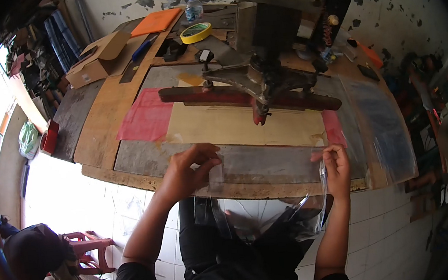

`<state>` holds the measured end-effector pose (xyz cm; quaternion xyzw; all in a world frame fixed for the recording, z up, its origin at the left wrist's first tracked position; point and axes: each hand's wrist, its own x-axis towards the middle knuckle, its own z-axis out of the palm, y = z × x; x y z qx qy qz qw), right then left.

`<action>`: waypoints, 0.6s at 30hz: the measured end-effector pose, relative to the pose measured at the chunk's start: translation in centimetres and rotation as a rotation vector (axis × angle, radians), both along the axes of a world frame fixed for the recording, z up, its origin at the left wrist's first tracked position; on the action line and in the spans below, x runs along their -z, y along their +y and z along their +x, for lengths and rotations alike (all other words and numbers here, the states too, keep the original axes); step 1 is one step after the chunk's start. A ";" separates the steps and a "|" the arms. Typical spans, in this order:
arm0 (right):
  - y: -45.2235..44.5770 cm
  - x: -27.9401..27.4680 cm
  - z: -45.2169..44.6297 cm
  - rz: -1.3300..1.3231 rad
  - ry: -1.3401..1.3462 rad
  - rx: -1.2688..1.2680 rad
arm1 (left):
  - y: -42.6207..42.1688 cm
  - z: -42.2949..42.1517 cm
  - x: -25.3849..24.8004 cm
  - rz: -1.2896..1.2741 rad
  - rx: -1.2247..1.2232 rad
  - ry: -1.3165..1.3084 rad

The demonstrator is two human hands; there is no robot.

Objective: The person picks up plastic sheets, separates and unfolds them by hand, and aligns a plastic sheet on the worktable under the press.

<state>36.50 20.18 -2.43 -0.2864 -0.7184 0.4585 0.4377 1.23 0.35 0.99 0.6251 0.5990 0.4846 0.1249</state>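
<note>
A clear plastic sheet (269,165) is stretched between my two hands at the front edge of the worktable, its lower part hanging over my lap. My left hand (189,167) pinches its left end. At the other end my right hand (335,164) has its fingers closed on the sheet's edge. Just beyond lies a tan board (222,124) with a red patch (146,114) at its left and a smaller red strip at its right. Above the board sits the long bar (296,100) of a metal press (266,71), hiding part of it.
On the table's back left are a cardboard box (100,60), an orange folder (156,21), a yellow tape roll (196,33) and a water bottle (193,8). More clear sheets (387,124) lie at the right. Another person (35,255) is at the lower left, near a red stool (92,252).
</note>
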 end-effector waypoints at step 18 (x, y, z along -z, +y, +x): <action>-0.7 1.1 0.2 0.023 0.104 0.211 | -0.3 1.8 2.0 -0.005 -0.169 0.078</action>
